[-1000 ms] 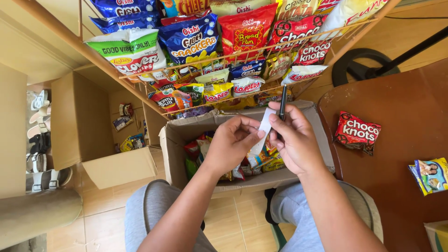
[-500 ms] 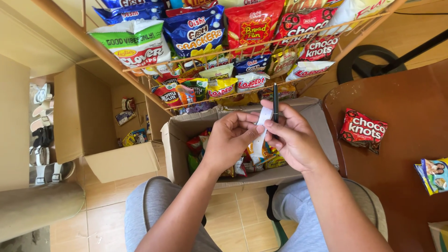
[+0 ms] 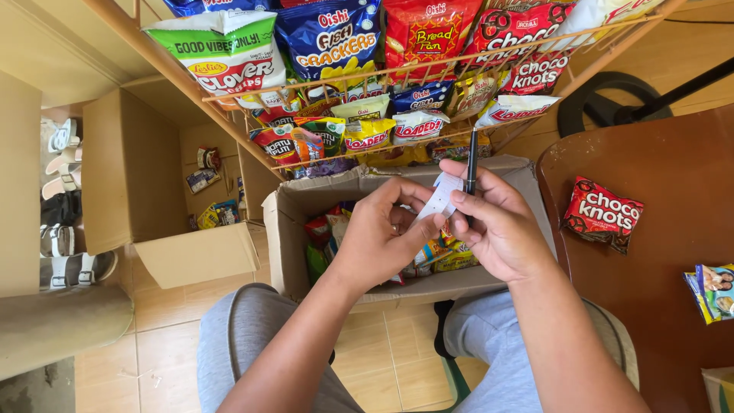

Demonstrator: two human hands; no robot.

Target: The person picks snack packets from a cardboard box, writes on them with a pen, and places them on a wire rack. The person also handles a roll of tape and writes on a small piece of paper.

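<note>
**A paper slip and a pen held over an open snack box**

The left hand and the right hand meet above the open cardboard box that stands on the floor between the person's knees. Both pinch a small white paper slip: the left thumb and fingers hold its lower end, and the right fingertips hold its upper side. The right grip also clamps a black pen, which stands almost upright with its tip upward.

I judge the slip to be very light and thin. It bends easily and can tear or slide away, so it is best held at its edges with a soft pinch, as both hands do. The pen is stiff and slim, and is best held at the middle of its barrel.

The box contains small snack packets in red, green and yellow, lying loosely at its bottom. A second open cardboard box, at the left, has a few packets deep inside. The wire rack behind the boxes carries rows of snack bags. On the brown surface at the right lies a red snack bag near the left edge.
</note>
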